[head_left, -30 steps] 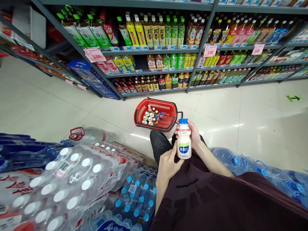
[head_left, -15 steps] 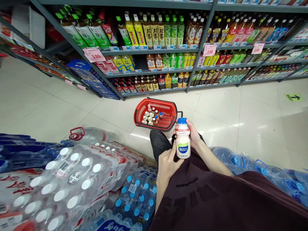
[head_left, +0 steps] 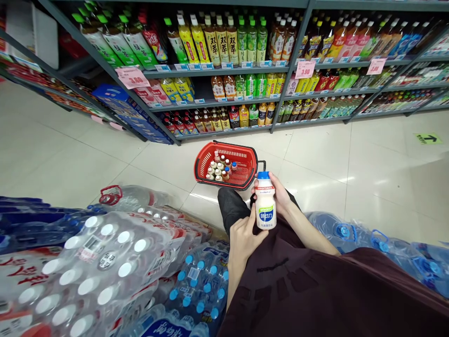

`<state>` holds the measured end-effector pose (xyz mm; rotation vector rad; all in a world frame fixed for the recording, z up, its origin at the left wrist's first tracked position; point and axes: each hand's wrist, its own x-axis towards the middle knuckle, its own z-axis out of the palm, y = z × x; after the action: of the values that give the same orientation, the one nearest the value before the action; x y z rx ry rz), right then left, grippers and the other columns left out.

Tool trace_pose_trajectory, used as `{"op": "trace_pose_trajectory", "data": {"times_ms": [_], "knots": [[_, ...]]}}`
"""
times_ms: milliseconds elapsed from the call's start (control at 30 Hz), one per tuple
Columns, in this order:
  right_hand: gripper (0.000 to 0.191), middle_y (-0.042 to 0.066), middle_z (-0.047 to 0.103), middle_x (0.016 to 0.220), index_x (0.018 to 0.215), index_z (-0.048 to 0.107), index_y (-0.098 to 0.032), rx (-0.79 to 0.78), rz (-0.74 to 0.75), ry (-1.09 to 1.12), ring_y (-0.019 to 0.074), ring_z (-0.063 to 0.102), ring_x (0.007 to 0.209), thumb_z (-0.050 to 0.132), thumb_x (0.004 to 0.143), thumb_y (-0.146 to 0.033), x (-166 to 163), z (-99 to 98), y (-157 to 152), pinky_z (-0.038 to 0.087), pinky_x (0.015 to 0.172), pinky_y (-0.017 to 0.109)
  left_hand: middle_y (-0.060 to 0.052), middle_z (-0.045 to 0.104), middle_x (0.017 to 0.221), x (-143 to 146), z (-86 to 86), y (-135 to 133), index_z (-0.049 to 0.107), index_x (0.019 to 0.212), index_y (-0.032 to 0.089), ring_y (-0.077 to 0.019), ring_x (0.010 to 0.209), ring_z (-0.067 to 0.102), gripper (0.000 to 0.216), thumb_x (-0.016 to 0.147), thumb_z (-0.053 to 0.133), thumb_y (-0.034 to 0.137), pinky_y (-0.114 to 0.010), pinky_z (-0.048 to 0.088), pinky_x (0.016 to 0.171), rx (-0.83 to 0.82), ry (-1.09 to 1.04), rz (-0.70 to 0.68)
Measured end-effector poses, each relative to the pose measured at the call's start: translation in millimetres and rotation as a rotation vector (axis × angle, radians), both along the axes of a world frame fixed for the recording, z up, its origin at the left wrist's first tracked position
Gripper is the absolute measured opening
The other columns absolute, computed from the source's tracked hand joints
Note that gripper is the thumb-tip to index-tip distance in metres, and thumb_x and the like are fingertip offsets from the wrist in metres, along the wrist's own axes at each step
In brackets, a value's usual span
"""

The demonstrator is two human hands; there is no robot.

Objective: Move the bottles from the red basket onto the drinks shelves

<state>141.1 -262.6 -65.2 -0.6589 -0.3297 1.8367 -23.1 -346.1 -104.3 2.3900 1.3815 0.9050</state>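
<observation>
Your right hand (head_left: 281,193) wraps the upper part of the white bottle (head_left: 265,206), its fingertips showing on the far side. Your left hand (head_left: 243,236) pinches the bottle's lower end between index finger and thumb; its other fingers are curled. The bottle is in front of your lap, label facing you, blue cap (head_left: 263,175) on.

Caution: the bottle could slip if your right grip loosens, because the left appears to give only light support. A drop toward the red basket (head_left: 200,161), which stands on the floor just beyond your knee (head_left: 229,206), could knock over the small bottles (head_left: 220,171) inside. The basket's handle (head_left: 261,164) juts toward your right hand and could snag it.

Count: white bottle, one; basket, one; small bottles, about twelve, overlap preventing an exact figure; pink price cards (head_left: 305,69), three; floor arrow sign (head_left: 428,138), one.
</observation>
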Motion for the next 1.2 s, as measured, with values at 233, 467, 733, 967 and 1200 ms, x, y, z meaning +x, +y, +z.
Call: {"op": "trace_pose_trajectory", "data": {"times_ms": [233, 467, 733, 967, 1200], "knots": [[0.036, 0.002, 0.074, 0.081, 0.107, 0.067, -0.016, -0.025, 0.007, 0.024, 0.0173, 0.073, 0.069, 0.055, 0.100, -0.050, -0.6, -5.2, 0.8, 0.062, 0.059, 0.027, -0.001, 0.074, 0.075, 1.0, 2.0, -0.3, 0.047, 0.152, 0.011, -0.0197, 0.061, 0.067, 0.078, 0.079, 0.072, 0.024, -0.032, 0.052, 0.063, 0.009, 0.008, 0.010], [0.035, 0.001, 0.074, 0.081, 0.107, 0.065, -0.019, -0.014, -0.008, 0.017, 0.0170, 0.073, 0.069, 0.055, 0.100, -0.052, -0.8, -2.0, 0.8, 0.062, 0.059, 0.027, -0.002, 0.076, 0.076, 3.1, 1.1, -1.3, 0.049, 0.151, 0.014, -0.0197, 0.063, 0.068, 0.079, 0.077, 0.073, 0.023, -0.030, 0.052, 0.064, -0.044, 0.009, 0.042], [0.033, 0.001, 0.074, 0.082, 0.102, 0.065, -0.020, -0.004, -0.082, -0.024, 0.0181, 0.073, 0.072, 0.059, 0.098, -0.052, -0.5, -0.7, 1.9, 0.063, 0.060, 0.029, -0.004, 0.079, 0.084, 6.0, 3.7, -1.7, 0.046, 0.154, 0.015, -0.0212, 0.069, 0.072, 0.080, 0.077, 0.069, 0.020, -0.030, 0.056, 0.070, -0.103, -0.029, 0.091], [0.028, 0.001, 0.076, 0.085, 0.106, 0.063, -0.022, 0.017, -0.114, -0.022, 0.0194, 0.074, 0.075, 0.060, 0.098, -0.049, 1.1, -2.0, 2.7, 0.064, 0.063, 0.031, -0.004, 0.079, 0.086, 6.3, 5.8, -2.2, 0.042, 0.156, 0.015, -0.0210, 0.069, 0.073, 0.078, 0.080, 0.062, 0.016, -0.030, 0.057, 0.072, -0.130, -0.061, 0.083], [0.026, 0.002, 0.077, 0.089, 0.112, 0.062, -0.023, 0.090, -0.068, -0.012, 0.0198, 0.075, 0.077, 0.064, 0.093, -0.040, 3.1, -4.1, -0.9, 0.065, 0.065, 0.032, -0.009, 0.081, 0.101, 7.7, 7.7, -4.6, 0.045, 0.154, 0.014, -0.0212, 0.075, 0.074, 0.070, 0.084, 0.053, 0.020, -0.031, 0.056, 0.075, -0.323, -0.196, 0.058]]}}
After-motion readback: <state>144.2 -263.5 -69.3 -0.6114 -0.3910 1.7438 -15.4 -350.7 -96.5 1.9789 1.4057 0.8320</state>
